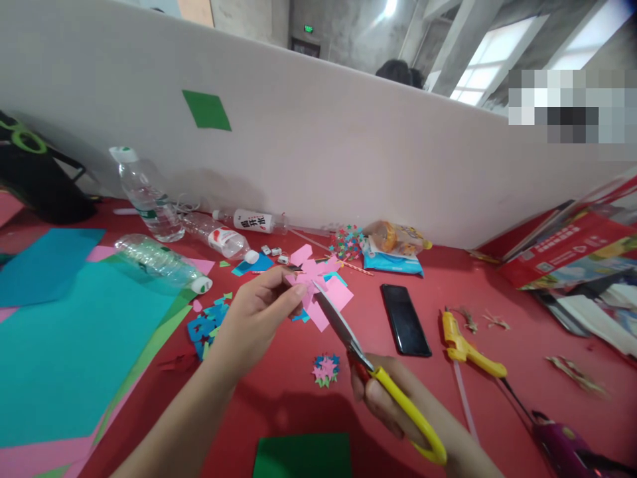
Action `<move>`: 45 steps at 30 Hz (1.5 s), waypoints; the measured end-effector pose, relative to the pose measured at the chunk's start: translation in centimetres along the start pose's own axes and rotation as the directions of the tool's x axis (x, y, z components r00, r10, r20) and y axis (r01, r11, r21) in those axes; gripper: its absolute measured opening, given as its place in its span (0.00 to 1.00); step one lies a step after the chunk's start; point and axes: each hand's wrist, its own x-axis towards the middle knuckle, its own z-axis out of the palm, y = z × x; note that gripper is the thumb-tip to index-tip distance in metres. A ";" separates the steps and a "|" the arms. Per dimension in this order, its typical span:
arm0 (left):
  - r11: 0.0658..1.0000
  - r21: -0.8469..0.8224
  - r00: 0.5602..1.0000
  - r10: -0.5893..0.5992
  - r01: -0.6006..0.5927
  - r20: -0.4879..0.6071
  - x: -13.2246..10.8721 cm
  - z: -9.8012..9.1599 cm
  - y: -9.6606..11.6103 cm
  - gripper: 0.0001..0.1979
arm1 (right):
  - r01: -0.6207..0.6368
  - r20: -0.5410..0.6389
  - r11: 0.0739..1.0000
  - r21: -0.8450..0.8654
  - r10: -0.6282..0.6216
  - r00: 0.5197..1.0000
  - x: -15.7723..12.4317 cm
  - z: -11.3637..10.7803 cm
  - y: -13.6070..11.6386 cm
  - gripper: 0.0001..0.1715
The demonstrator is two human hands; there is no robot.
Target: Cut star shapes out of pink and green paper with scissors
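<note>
A green sheet (302, 457) lay nearest you on the red table (468, 279). Your right hand (385, 392) gripped yellow-handled scissors (355, 348), blade tips at the pink cutout (314, 271). Past the star pile (326, 370), your left hand (259, 318) pinched that cutout above loose pink paper (341, 292). Trimming seemed the step in hand; the next move probably called for a steady pinch and a short, careful snip.

Gap right of phone (405, 320), bottles (226, 241) blocking rear left
</note>
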 end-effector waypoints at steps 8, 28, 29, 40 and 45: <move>0.992 0.124 0.999 -0.012 0.006 0.051 0.1 -1.1 0.0 0.08 | 0.078 0.059 0.988 -0.132 -0.070 0.996 0.5 -0.6 -0.2 0.32; 0.989 -0.144 0.996 -0.051 0.040 -0.075 -0.7 1.4 -1.6 0.09 | -0.076 -0.046 0.982 0.171 0.085 0.995 0.1 2.0 0.0 0.39; 0.988 -0.147 0.995 -0.051 0.037 -0.089 -0.8 1.6 -1.7 0.09 | -0.075 -0.056 0.980 0.184 0.086 0.995 0.1 2.2 0.0 0.39; 0.996 -0.079 0.985 -0.048 0.035 -0.164 -1.2 2.7 -2.0 0.12 | -0.040 -0.102 0.980 0.193 0.061 0.993 0.1 3.4 1.3 0.35; 0.997 -0.065 0.984 -0.052 0.042 -0.168 -1.2 2.8 -2.1 0.12 | -0.037 -0.089 0.981 0.189 0.055 0.994 0.2 3.5 1.3 0.36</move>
